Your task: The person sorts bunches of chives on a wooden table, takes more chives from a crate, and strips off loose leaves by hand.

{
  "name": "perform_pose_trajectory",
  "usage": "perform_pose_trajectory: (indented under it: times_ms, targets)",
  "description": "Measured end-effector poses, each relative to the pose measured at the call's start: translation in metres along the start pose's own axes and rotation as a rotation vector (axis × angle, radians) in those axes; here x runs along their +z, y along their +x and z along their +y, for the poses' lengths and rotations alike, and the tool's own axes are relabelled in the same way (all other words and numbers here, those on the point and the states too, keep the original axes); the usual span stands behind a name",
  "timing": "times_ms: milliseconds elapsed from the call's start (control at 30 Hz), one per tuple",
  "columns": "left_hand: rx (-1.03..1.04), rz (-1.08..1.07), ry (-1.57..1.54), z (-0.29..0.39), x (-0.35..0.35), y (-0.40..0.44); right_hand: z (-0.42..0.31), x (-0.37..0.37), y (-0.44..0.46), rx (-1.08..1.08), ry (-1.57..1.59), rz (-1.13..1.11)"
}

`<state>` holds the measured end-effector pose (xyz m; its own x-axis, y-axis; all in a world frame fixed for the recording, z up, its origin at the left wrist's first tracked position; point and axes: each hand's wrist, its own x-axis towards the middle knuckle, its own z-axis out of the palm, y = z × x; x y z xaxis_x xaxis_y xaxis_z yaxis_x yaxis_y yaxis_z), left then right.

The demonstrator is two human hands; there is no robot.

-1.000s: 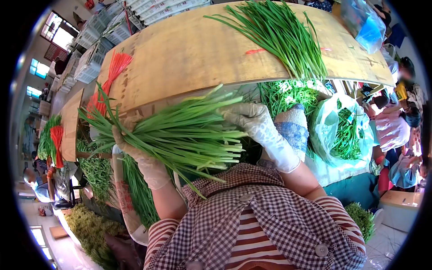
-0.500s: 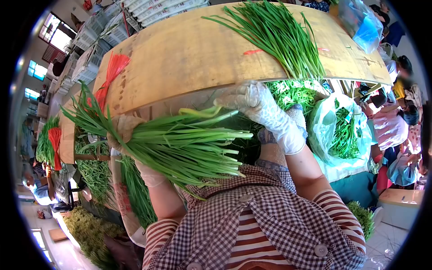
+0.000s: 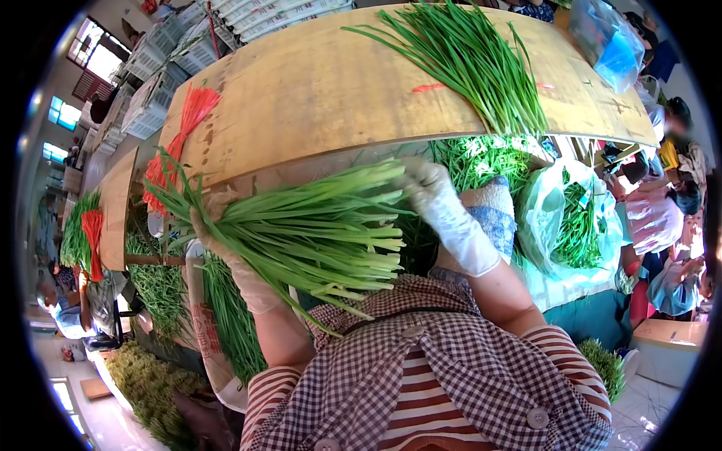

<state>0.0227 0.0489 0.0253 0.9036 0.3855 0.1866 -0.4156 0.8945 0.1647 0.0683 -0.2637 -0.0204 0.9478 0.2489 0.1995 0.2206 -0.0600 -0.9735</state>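
My left hand (image 3: 214, 214), in a glove, is closed around the leafy part of a loose bunch of garlic chives (image 3: 316, 225). The pale cut ends fan out to the right, over my lap. At those ends is my right hand (image 3: 427, 186), also gloved; its fingers are smeared by motion, so I cannot make out whether they pinch anything. On the wooden board (image 3: 301, 98) ahead lies a second bunch of garlic chives (image 3: 481, 75) across a red tie. Red plastic ties (image 3: 192, 116) hang at the board's left end.
A clear plastic bag (image 3: 575, 218) with greens stands to the right. Loose greens (image 3: 481, 161) lie under the board's edge. On the left are a sack of long greens (image 3: 229, 316) and a red-tied bunch (image 3: 92, 244). White crates (image 3: 278, 19) are stacked behind; other people sit at right.
The yellowish leaf at my right hand is no longer seen there. My right hand has moved slightly right and down. The held bunch's stem ends have spread and tilted upward.
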Motion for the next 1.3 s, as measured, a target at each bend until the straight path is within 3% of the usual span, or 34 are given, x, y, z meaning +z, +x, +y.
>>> perform_pose_trajectory:
  times_ms: [33, 67, 133, 200, 233, 367, 500, 633, 733, 800, 833, 933, 1000, 1033, 1100, 1167, 1267, 1300]
  targets:
    - [-0.014, -0.002, -0.022, 0.001, 0.007, -0.004, -0.027, -0.008, -0.005, 0.026, 0.072, 0.071]
    - [-0.027, -0.003, -0.044, 0.002, 0.02, -0.01, -0.003, -0.023, -0.002, 0.084, 0.2, 0.096]
    - [-0.059, -0.073, -0.128, 0.005, 0.024, -0.014, 0.046, -0.061, 0.0, 0.249, -0.318, 0.001]
    - [-0.111, -0.216, -0.251, 0.01, 0.019, -0.008, -0.001, -0.049, -0.01, 0.238, -0.016, 0.014]
    - [-0.066, -0.266, -0.156, 0.009, 0.022, -0.007, -0.027, -0.043, -0.014, 0.231, 0.133, 0.024]
    - [0.006, -0.431, -0.103, -0.013, 0.052, -0.014, -0.051, -0.031, -0.017, 0.408, 0.477, -0.279]
    - [-0.017, -0.523, -0.003, -0.004, 0.052, -0.011, -0.057, -0.017, -0.017, 0.482, 0.42, -0.301]
    - [-0.033, -0.481, -0.028, -0.007, 0.051, -0.012, -0.04, -0.005, -0.02, 0.257, 0.211, -0.31]
    - [-0.006, -0.414, -0.013, 0.0, 0.045, -0.011, -0.043, -0.025, -0.018, 0.345, 0.117, -0.044]
    - [0.001, -0.36, -0.002, 0.007, 0.04, -0.01, 0.024, -0.05, -0.014, 0.058, -0.511, 0.246]
    - [-0.008, -0.325, -0.004, 0.009, 0.038, -0.01, -0.012, -0.053, -0.017, 0.108, -0.522, 0.189]
    - [-0.015, -0.261, 0.018, 0.008, 0.034, -0.01, -0.051, -0.03, -0.013, -0.327, -0.366, 0.129]
    - [-0.019, -0.193, 0.003, 0.002, 0.035, -0.011, -0.061, -0.009, -0.008, -0.5, -0.388, 0.009]
    - [-0.022, -0.137, -0.021, -0.003, 0.036, -0.014, -0.066, -0.002, -0.008, -0.241, -0.351, -0.127]
    - [0.022, 0.0, 0.116, -0.011, 0.042, -0.017, -0.063, 0.003, -0.006, -0.208, -0.436, -0.214]
    - [0.122, 0.171, 0.436, -0.016, 0.046, -0.019, -0.041, 0.009, 0.003, -0.661, -0.678, -0.116]
    - [0.109, 0.337, 0.593, -0.012, 0.046, -0.016, -0.038, 0.014, 0.001, -0.772, -0.757, -0.021]
    - [0.058, 0.201, 0.497, -0.008, 0.039, -0.013, -0.041, 0.015, 0.002, -0.613, -0.707, -0.105]
